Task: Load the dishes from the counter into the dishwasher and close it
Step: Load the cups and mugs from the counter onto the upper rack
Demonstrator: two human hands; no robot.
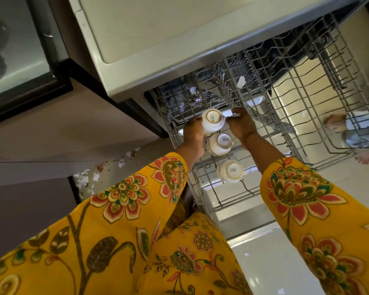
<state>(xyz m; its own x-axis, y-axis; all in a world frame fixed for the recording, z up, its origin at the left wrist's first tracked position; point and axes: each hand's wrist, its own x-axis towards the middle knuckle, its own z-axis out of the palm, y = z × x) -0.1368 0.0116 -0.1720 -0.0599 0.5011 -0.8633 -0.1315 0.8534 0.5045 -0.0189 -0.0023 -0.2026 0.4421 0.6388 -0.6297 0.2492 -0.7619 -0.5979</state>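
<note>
Three cups: white, set upside down in a row along the left side of the pulled-out upper rack (307,116), bases facing the camera.
Far cup (212,123): upside down between both hands; its base reads "SISTA" with a smaller line beneath that is too small to read.
Middle cup (219,143): just beside the far cup, patterned around its side; base also printed "SISTA".
Near cup (230,171): a little apart from the middle one, closest to the person; the base print shows "SIST" and a small mark, the last letter unclear.
Left hand (193,135): fingers curled against the left side of the far cup, gripping it.
Right hand (241,124): at the right side of the far cup, by its handle; the fingers curl there, but whether they pinch the handle or only touch it cannot be told.
Sleeves: yellow cloth with red and green flowers on both arms.
Dishwasher door (254,222): open and lying flat under the rack, shiny metal inside.
Lower rack: dishes show dimly through the wires, too dark to name.
Counter (158,35): pale slab above the machine.
Floor (107,173): scraps of white paper scattered at the left.
</note>
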